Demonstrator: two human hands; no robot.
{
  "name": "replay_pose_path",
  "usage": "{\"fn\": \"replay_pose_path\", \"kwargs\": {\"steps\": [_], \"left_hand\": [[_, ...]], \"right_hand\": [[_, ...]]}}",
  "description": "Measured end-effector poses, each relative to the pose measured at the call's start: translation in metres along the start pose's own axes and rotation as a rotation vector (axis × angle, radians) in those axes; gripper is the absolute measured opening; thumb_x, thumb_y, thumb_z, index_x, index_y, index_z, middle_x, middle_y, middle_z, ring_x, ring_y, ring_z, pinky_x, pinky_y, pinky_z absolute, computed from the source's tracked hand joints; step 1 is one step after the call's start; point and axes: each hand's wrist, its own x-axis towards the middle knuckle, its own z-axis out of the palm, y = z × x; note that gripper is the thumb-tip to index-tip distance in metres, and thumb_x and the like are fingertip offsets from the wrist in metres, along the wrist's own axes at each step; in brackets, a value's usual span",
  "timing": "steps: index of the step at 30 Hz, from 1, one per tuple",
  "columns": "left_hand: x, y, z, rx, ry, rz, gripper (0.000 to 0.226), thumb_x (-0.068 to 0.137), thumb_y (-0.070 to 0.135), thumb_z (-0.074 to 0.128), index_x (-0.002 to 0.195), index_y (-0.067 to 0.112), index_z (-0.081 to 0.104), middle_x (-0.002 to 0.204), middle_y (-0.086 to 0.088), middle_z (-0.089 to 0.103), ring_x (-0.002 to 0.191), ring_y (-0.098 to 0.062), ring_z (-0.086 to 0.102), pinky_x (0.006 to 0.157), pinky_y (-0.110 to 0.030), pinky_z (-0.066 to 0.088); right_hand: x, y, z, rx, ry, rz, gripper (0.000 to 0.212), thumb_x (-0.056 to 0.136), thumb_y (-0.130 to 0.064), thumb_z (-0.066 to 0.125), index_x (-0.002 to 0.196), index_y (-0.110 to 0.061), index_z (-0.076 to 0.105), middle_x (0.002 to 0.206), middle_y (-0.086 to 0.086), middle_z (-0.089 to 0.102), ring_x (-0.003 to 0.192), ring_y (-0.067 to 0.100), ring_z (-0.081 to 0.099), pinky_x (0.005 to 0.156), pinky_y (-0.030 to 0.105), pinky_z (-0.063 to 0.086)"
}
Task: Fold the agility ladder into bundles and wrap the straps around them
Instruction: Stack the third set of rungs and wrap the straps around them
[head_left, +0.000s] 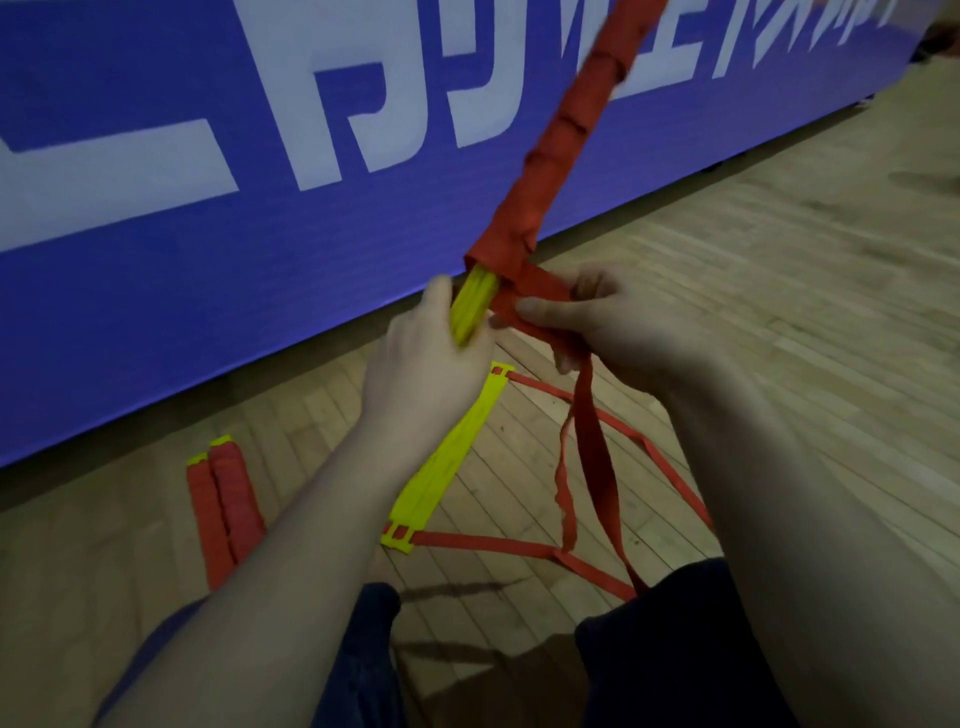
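Matt red woven cloth strap (589, 457), ribbed yellow plastic rungs (444, 465), worn wooden plank floor (779, 291)

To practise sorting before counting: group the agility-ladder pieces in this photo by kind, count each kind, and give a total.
Fully wrapped bundles lying on the floor: 2
Half-wrapped bundle held up, its strap hanging loose: 1
Unwrapped yellow rung section flat on the floor: 1
Total: 4

wrapped bundle (550, 156) top cut off at edge, left hand (421, 364) blurred, floor bundles (228, 499) btm ends behind forearm (311, 519).
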Motion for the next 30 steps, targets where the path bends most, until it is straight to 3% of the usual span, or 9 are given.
{"fn": "replay_pose_path", "kwargs": {"steps": [3, 7, 10, 13, 17, 22, 25, 27, 30], "left_hand": [[-0.005, 0.002, 0.009, 0.207, 0.024, -0.031, 0.029, 0.094, 0.033, 0.054, 0.114, 0.013, 0.047, 0.110, -0.013, 0.060, 0.108, -0.038, 0.054, 0.074, -0.037, 0.032], [-0.004, -0.001, 0.019, 0.302, 0.022, -0.031, 0.036, 0.094, 0.026, 0.056, 0.121, 0.007, 0.042, 0.122, -0.016, 0.050, 0.117, -0.037, 0.049, 0.086, -0.044, 0.038], [-0.009, 0.003, 0.028, 0.259, 0.002, -0.038, 0.051, 0.091, 0.030, 0.060, 0.129, 0.004, 0.037, 0.127, -0.015, 0.043, 0.123, -0.036, 0.042, 0.096, -0.044, 0.036], [-0.006, 0.005, 0.029, 0.138, -0.062, -0.028, 0.062, 0.081, 0.034, 0.072, 0.127, 0.007, 0.040, 0.121, -0.005, 0.042, 0.121, -0.029, 0.043, 0.097, -0.040, 0.036], [0.009, -0.002, 0.002, -0.462, -0.432, -0.081, 0.031, 0.080, 0.023, 0.078, 0.104, 0.017, 0.060, 0.087, -0.002, 0.071, 0.079, -0.014, 0.068, 0.076, -0.033, 0.052], [0.005, -0.008, -0.008, -0.781, -0.975, -0.185, 0.034, 0.084, 0.025, 0.063, 0.109, 0.001, 0.062, 0.091, -0.025, 0.071, 0.077, -0.033, 0.072, 0.067, -0.034, 0.056], [0.002, -0.006, -0.002, -0.752, -0.917, -0.175, 0.023, 0.087, 0.026, 0.067, 0.088, 0.003, 0.064, 0.063, -0.016, 0.061, 0.048, -0.023, 0.058, 0.051, -0.026, 0.048], [0.003, -0.005, 0.002, -0.736, -0.802, -0.198, 0.025, 0.087, 0.027, 0.068, 0.078, 0.006, 0.059, 0.056, -0.010, 0.051, 0.043, -0.019, 0.047, 0.046, -0.025, 0.042], [0.005, -0.004, 0.008, -0.720, -0.637, -0.203, 0.026, 0.092, 0.024, 0.064, 0.075, 0.007, 0.055, 0.054, -0.005, 0.049, 0.045, -0.016, 0.046, 0.046, -0.024, 0.042]], "right_hand": [[0.001, 0.000, 0.012, -0.103, 0.149, 0.026, 0.021, 0.089, -0.008, 0.063, 0.068, -0.007, 0.062, 0.048, 0.000, 0.042, 0.038, 0.010, 0.035, 0.039, 0.023, 0.027], [0.001, -0.003, 0.017, -0.030, 0.175, 0.084, 0.025, 0.077, -0.030, 0.069, 0.056, -0.016, 0.065, 0.057, 0.012, 0.042, 0.045, 0.021, 0.035, 0.047, 0.034, 0.024], [0.003, -0.005, 0.019, -0.042, 0.204, 0.063, 0.033, 0.084, -0.040, 0.072, 0.068, -0.011, 0.067, 0.057, 0.010, 0.039, 0.043, 0.017, 0.033, 0.043, 0.032, 0.023], [0.003, -0.003, 0.012, -0.026, 0.200, 0.001, 0.034, 0.090, -0.031, 0.068, 0.087, 0.003, 0.066, 0.062, 0.011, 0.040, 0.044, 0.017, 0.030, 0.040, 0.028, 0.023], [-0.003, 0.001, -0.007, 0.111, 0.028, -0.071, 0.020, 0.086, -0.025, 0.067, 0.089, -0.005, 0.067, 0.068, 0.009, 0.046, 0.051, 0.020, 0.028, 0.037, 0.022, 0.022], [-0.005, 0.004, -0.016, 0.287, -0.202, -0.133, 0.045, 0.074, -0.035, 0.079, 0.097, 0.000, 0.062, 0.076, 0.010, 0.043, 0.045, 0.010, 0.033, 0.034, 0.014, 0.028], [-0.005, 0.003, -0.016, 0.278, -0.150, -0.117, 0.029, 0.081, -0.027, 0.074, 0.095, -0.003, 0.065, 0.071, 0.008, 0.048, 0.044, 0.007, 0.033, 0.033, 0.016, 0.024], [-0.005, 0.003, -0.016, 0.210, -0.096, -0.101, 0.015, 0.089, -0.026, 0.064, 0.081, -0.015, 0.069, 0.060, 0.001, 0.052, 0.039, 0.009, 0.033, 0.035, 0.021, 0.019], [-0.004, 0.003, -0.016, 0.122, -0.047, -0.063, 0.024, 0.088, -0.032, 0.061, 0.068, -0.020, 0.068, 0.061, -0.003, 0.065, 0.034, 0.011, 0.043, 0.038, 0.024, 0.026]]}}
